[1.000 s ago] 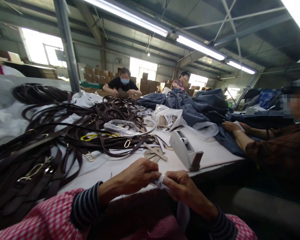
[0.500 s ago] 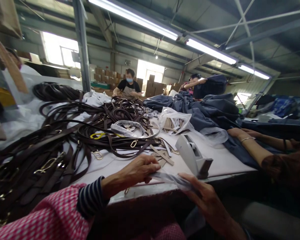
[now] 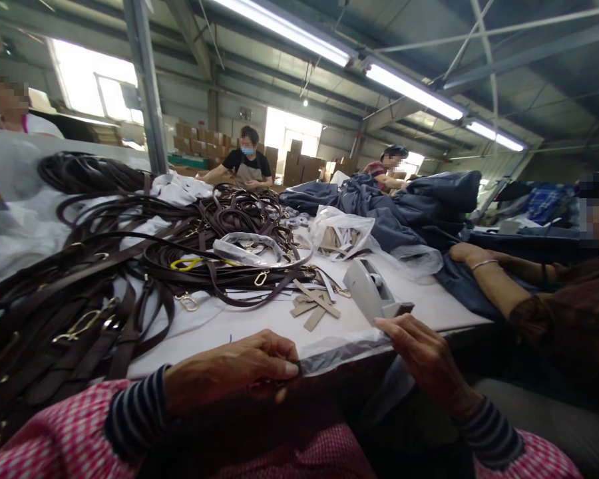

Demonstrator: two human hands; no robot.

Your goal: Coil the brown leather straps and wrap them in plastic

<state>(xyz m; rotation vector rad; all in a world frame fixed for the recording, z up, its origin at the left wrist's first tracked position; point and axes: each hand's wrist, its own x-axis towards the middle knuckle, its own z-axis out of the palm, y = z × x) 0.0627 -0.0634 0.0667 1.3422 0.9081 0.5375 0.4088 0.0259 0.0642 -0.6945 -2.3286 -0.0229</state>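
A narrow clear plastic sleeve (image 3: pixel 342 350) with a dark strip showing through it is stretched between my hands at the table's front edge. My left hand (image 3: pixel 239 362) is closed, thumb and fingers pinching the sleeve's left end, where a dark strap end shows. A bit of metal glints under those fingers, partly hidden. My right hand (image 3: pixel 424 349) pinches the right end of the sleeve between thumb and fingertips. Just behind that hand stands a grey tape dispenser (image 3: pixel 367 293). Several beige strips (image 3: pixel 315 307) lie loose on the table beyond the sleeve.
Dark brown straps (image 3: pixel 114 266) with gold clasps are heaped on the left. A plastic bag of strips (image 3: pixel 344 233) and dark blue fabric (image 3: pixel 404 213) lie behind the dispenser. A co-worker's arm (image 3: pixel 499 273) reaches over the fabric at right. Other people stand farther back.
My right hand has moved up and right, and my left hand has moved down and left. The twisted, blurred plastic sleeve is now drawn out straighter between them.
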